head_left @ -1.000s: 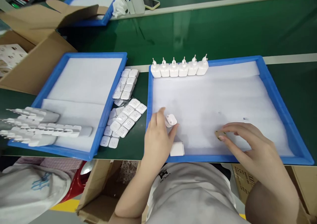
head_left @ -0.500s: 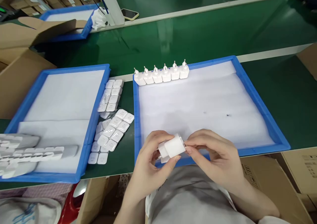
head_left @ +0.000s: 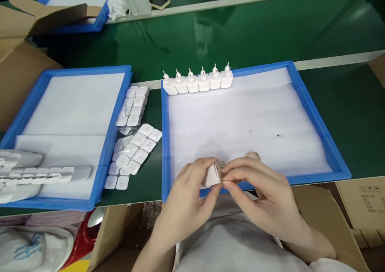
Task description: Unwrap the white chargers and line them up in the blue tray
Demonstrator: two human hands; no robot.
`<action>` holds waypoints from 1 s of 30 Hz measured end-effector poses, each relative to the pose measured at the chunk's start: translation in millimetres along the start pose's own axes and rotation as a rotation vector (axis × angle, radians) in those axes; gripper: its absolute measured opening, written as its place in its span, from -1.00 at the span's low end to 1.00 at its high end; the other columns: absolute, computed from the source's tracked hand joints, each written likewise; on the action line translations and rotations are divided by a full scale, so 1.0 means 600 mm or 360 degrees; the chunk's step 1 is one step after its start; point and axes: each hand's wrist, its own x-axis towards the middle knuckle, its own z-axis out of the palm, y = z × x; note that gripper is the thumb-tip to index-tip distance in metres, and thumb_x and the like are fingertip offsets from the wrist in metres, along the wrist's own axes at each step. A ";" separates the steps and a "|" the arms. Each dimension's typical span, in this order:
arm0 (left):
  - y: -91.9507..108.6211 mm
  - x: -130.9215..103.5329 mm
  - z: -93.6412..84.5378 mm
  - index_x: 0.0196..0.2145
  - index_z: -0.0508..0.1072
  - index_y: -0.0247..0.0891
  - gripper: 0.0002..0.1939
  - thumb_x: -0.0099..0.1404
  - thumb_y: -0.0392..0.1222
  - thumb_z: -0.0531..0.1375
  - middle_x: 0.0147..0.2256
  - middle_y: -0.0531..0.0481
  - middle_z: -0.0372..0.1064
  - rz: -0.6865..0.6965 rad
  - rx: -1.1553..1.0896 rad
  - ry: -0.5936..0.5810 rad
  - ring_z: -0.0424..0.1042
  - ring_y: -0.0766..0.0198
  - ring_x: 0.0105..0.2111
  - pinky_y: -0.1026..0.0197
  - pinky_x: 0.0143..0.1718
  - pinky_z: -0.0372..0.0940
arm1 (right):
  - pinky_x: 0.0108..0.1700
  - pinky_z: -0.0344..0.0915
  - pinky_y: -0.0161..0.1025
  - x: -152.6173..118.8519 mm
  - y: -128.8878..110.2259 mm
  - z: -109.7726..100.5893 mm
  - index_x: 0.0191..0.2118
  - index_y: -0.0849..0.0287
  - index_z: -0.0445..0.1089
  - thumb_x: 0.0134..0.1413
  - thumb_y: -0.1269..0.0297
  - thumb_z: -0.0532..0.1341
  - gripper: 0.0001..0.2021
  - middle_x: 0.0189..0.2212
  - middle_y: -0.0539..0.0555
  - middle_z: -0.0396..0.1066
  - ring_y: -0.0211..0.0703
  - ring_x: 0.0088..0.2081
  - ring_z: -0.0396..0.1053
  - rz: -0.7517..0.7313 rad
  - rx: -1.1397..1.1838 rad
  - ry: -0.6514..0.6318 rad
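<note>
My left hand (head_left: 192, 200) is closed around a white plug charger (head_left: 211, 176), low over the front of the right-hand tray. The charger's end face (head_left: 220, 169) turns to the right and looks tan, with small dark marks. My right hand (head_left: 260, 194) has its thumb and fingertips pressed together at the edge of that face; whatever they pinch is too small to make out. Just behind the right knuckles shows a small tan rounded piece (head_left: 253, 156), mostly hidden. Several white chargers (head_left: 197, 81) stand in a row along the tray's back left edge, pins up.
The blue-rimmed right tray (head_left: 319, 115) is lined with white sheet. Packs of white chargers (head_left: 135, 148) lie between it and the left tray (head_left: 116, 144), which holds more white pieces (head_left: 39, 178). An open carton (head_left: 24, 75) stands at left; a phone (head_left: 158, 1) lies far back.
The view has tipped down slightly. The charger has turned in my left hand, so its tan end face now shows. The tan piece has appeared behind my right hand.
</note>
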 end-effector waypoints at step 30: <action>0.019 -0.007 0.000 0.16 0.20 -0.08 -0.67 0.51 -0.30 -0.03 -0.09 0.02 0.24 -0.0099 -0.0663 -0.0098 0.30 0.20 -0.11 0.12 -0.05 0.22 | -0.15 0.46 -0.31 0.002 -0.006 0.000 -0.11 0.22 0.46 0.28 0.65 0.21 -0.79 -0.14 0.09 0.41 -0.28 -0.20 0.42 -0.0276 -0.0135 -0.0173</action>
